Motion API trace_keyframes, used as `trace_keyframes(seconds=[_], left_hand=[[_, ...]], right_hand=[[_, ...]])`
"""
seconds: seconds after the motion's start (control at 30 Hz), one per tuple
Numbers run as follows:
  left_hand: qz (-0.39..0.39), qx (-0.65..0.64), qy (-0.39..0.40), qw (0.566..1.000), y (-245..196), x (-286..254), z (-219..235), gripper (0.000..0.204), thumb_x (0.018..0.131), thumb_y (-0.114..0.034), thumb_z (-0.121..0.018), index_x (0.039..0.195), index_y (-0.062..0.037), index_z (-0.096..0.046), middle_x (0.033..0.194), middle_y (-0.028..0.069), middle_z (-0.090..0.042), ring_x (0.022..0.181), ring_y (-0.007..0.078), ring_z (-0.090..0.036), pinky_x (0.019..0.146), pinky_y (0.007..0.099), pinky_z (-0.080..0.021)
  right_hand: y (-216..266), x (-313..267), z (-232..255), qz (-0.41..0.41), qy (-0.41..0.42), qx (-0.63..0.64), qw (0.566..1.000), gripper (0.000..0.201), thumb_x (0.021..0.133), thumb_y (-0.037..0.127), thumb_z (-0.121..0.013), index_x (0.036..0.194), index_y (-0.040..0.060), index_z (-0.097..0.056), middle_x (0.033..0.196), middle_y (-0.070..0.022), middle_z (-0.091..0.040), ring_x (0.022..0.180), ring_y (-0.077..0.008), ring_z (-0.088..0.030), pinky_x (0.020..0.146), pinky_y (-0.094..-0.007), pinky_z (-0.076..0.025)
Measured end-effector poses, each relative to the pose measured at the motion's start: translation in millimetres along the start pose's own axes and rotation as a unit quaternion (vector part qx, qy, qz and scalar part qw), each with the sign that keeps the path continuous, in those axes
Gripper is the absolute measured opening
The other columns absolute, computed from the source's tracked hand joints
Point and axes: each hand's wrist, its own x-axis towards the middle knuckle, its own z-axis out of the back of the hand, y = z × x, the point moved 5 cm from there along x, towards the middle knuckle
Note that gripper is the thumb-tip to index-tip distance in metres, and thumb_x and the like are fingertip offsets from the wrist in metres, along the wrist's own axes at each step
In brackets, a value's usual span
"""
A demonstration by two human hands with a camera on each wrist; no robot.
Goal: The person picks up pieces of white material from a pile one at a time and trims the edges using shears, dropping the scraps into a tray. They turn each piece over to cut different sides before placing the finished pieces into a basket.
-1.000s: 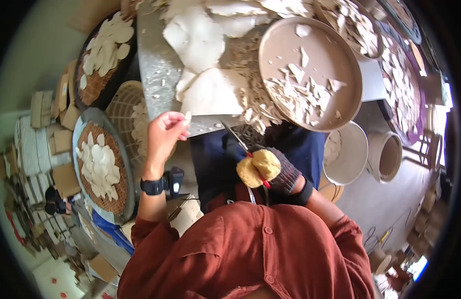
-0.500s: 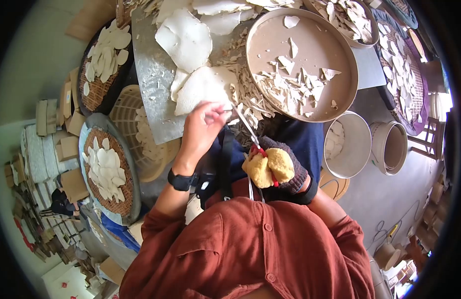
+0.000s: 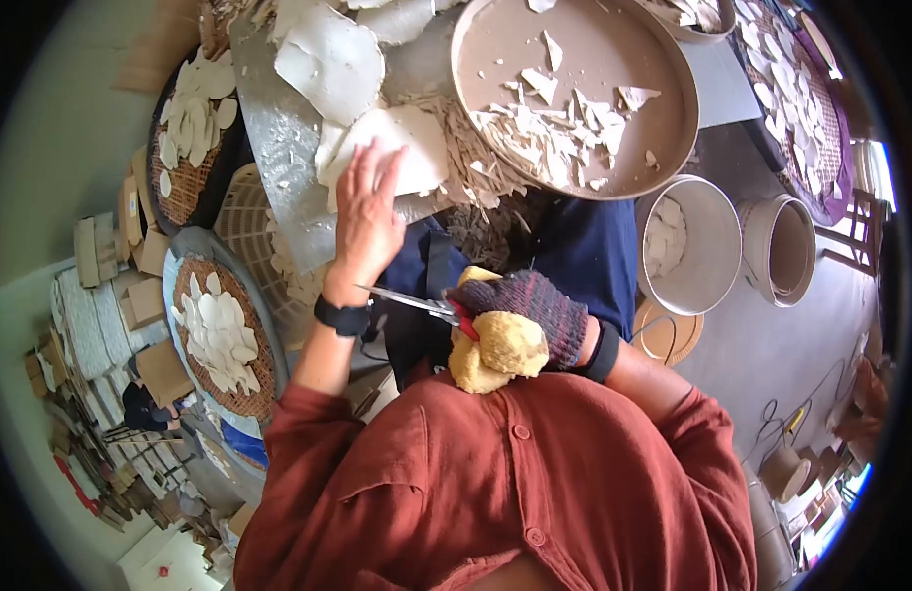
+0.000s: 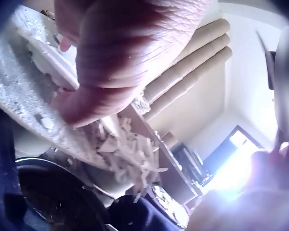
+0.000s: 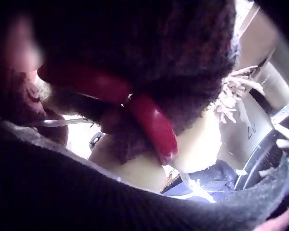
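- Left hand (image 3: 367,222) reaches over a white sheet (image 3: 409,143), fingers apart and nearly straight;
- metal table (image 3: 279,148) bears the sheet, stacked pale sheets (image 3: 330,64) and scraps (image 3: 471,163); a round tray (image 3: 614,49) overhangs its edge;
- bucket (image 3: 717,276) with pale pieces stands on the floor, right of the lap;
- right hand (image 3: 540,307), gloved, lies near the belly, curled round scissors (image 3: 417,301) with yellow padding (image 3: 512,345); blades point toward the left wrist.

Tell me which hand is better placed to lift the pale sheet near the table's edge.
The left hand, I'd say: its open fingers are over the sheet. The gloved right hand grips scissors, farther back near the lap.
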Motion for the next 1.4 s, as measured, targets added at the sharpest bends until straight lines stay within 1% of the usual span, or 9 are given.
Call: trace_keyframes(seconds=[0.3,0.4,0.47,0.53,0.57,0.73,0.97,1.2,1.4], left_hand=[[0.009,-0.131,-0.202,0.971,38,6,39,0.034,0.078,0.008,-0.051,0.109,-0.0043,-0.061,0.106,0.0124,-0.062,0.101,0.0258,-0.060,0.087,0.0321,-0.048],[0.153,-0.327,-0.225,0.905,56,-7,52,0.020,0.091,-0.004,-0.048,0.109,0.0008,-0.055,0.102,0.0089,-0.061,0.093,0.0153,-0.058,0.081,0.0275,-0.046],[0.189,-0.534,-0.254,0.784,49,-6,54,0.019,0.094,-0.009,-0.047,0.109,0.0007,-0.051,0.099,0.0050,-0.058,0.087,0.0096,-0.055,0.078,0.0248,-0.045],[0.230,-0.656,-0.193,0.692,43,-8,45,0.022,0.092,-0.008,-0.049,0.113,-0.0013,-0.047,0.102,0.0069,-0.058,0.086,0.0129,-0.059,0.072,0.0267,-0.050],[0.240,-0.682,-0.167,0.671,37,-8,42,0.026,0.091,-0.008,-0.050,0.116,-0.0020,-0.045,0.102,0.0080,-0.058,0.083,0.0136,-0.060,0.067,0.0262,-0.051],[0.228,-0.693,-0.216,0.649,2,-6,29,0.055,0.087,-0.004,-0.054,0.135,-0.0054,-0.025,0.115,0.0126,-0.052,0.092,0.0172,-0.059,0.071,0.0279,-0.053],[0.210,-0.652,-0.237,0.689,-10,-19,13,0.076,0.084,0.004,-0.054,0.145,-0.0097,-0.010,0.140,0.0134,-0.032,0.122,0.0209,-0.041,0.101,0.0346,-0.034],[0.222,-0.609,-0.203,0.734,4,-18,11,0.076,0.081,0.004,-0.056,0.143,-0.0053,-0.014,0.142,0.0142,-0.027,0.128,0.0219,-0.031,0.105,0.0361,-0.031],[0.201,-0.612,-0.187,0.742,17,-8,7,0.075,0.079,0.004,-0.057,0.142,-0.0021,-0.017,0.138,0.0143,-0.031,0.126,0.0224,-0.035,0.103,0.0363,-0.034]], right_hand=[[-1,-5,6,-0.027,-0.063,0.017,0.997,0.022,0.076,0.025,-0.059,0.093,0.0107,-0.056,0.079,-0.0132,-0.059,0.072,-0.0332,-0.062,0.059,-0.0410,-0.047],[-37,-3,-11,-0.073,-0.132,0.119,0.981,0.018,0.083,0.021,-0.055,0.094,0.0068,-0.056,0.078,-0.0114,-0.060,0.075,-0.0266,-0.061,0.062,-0.0355,-0.048],[-70,-5,-25,-0.073,-0.160,0.424,0.888,0.017,0.086,0.018,-0.053,0.094,0.0036,-0.055,0.082,-0.0100,-0.060,0.078,-0.0235,-0.061,0.068,-0.0336,-0.049],[-84,15,-38,-0.036,-0.124,0.803,0.581,0.016,0.090,0.015,-0.050,0.094,0.0004,-0.055,0.085,-0.0085,-0.060,0.081,-0.0204,-0.060,0.074,-0.0317,-0.049],[-73,10,-23,0.049,-0.127,0.709,0.692,0.017,0.089,0.011,-0.051,0.099,-0.0005,-0.057,0.090,-0.0095,-0.064,0.085,-0.0213,-0.063,0.077,-0.0345,-0.051],[-80,17,-27,0.023,-0.119,0.838,0.532,0.024,0.091,0.012,-0.050,0.106,-0.0058,-0.057,0.104,-0.0159,-0.063,0.096,-0.0257,-0.063,0.085,-0.0362,-0.050],[-84,25,-33,-0.006,-0.134,0.822,0.553,0.022,0.092,0.013,-0.050,0.106,-0.0019,-0.058,0.105,-0.0136,-0.064,0.096,-0.0229,-0.063,0.087,-0.0339,-0.050],[-66,16,-10,-0.022,-0.132,0.587,0.798,0.026,0.090,0.017,-0.056,0.110,-0.0002,-0.055,0.106,-0.0107,-0.063,0.096,-0.0179,-0.062,0.086,-0.0297,-0.048],[-79,22,-14,-0.028,-0.075,0.707,0.703,0.027,0.090,0.016,-0.051,0.108,-0.0045,-0.053,0.106,-0.0142,-0.060,0.098,-0.0237,-0.060,0.088,-0.0367,-0.049]])
